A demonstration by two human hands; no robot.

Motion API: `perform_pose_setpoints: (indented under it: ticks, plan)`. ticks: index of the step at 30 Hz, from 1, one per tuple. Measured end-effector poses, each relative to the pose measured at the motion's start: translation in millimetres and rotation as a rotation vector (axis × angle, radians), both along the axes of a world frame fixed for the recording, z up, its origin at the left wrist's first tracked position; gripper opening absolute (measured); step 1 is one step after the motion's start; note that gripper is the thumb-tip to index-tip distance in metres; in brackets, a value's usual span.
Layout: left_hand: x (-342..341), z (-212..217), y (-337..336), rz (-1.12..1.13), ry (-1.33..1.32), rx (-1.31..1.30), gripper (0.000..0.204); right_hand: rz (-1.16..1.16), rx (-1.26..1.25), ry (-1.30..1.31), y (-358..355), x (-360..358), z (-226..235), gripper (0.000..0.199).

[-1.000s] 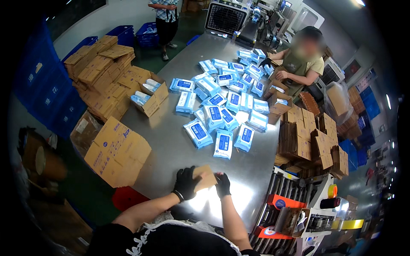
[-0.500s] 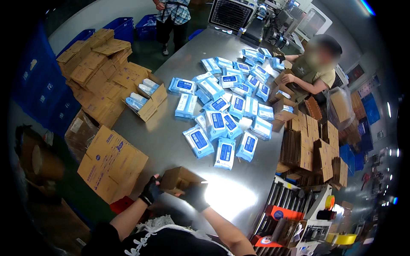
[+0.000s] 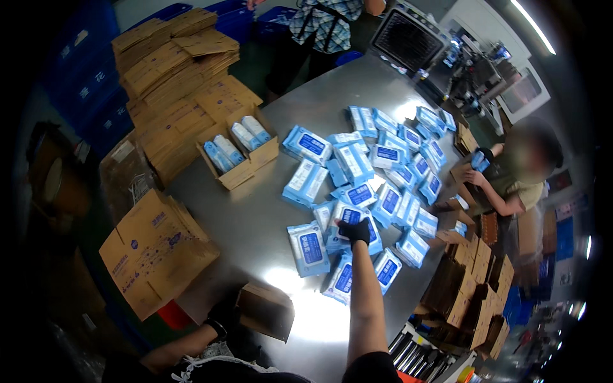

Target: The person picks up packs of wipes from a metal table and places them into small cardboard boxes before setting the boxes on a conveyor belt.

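My right hand (image 3: 355, 231), in a black fingerless glove, reaches far across the metal table and grips a blue-and-white pack of wipes (image 3: 345, 216) in the pile. Close to my body, my left hand (image 3: 223, 317), also gloved, holds a small open cardboard box (image 3: 265, 311) by its left side; its fingers are partly lost in shadow. The box's inside looks dark, with no pack showing. Around my right hand lie several more packs, such as one wipes pack (image 3: 308, 249) to the left and another pack (image 3: 387, 270) to the right.
A filled carton (image 3: 246, 173) of packs stands at the table's left edge. Flat cardboard (image 3: 159, 246) is stacked left, with more flattened boxes (image 3: 469, 281) at right. A co-worker (image 3: 511, 185) handles a pack at far right; another person (image 3: 322, 32) stands beyond the table.
My right hand has left the box and moved forward onto a pack in the pile. The box has turned, with my left hand still beside it. The view has shifted.
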State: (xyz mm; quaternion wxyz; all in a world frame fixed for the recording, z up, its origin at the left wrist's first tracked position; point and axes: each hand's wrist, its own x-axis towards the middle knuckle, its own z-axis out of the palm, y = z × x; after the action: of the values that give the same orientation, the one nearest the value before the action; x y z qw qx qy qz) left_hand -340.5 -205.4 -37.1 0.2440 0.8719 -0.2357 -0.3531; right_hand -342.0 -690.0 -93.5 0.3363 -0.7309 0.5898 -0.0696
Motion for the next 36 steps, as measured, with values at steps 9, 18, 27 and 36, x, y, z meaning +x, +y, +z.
perform_pose_setpoints:
  ticks: [9, 18, 27, 36]
  plan:
    - [-12, -1, 8, -0.036, 0.034, 0.178, 0.051, 0.588, 0.193, -0.043, 134, 1, -16, 0.085]
    - [6, -19, 13, -0.285, -0.195, -0.131, 0.056, 0.684, -0.111, -0.138, 185, 1, 12, 0.072]
    - [27, 5, 1, -0.404, -0.021, 0.045, 0.034, 0.871, -0.568, -0.283, 323, -131, 179, 0.042]
    - [-32, -9, -27, -0.725, 0.296, -0.263, 0.036, 0.755, -0.638, 0.074, 389, -207, 128, 0.062]
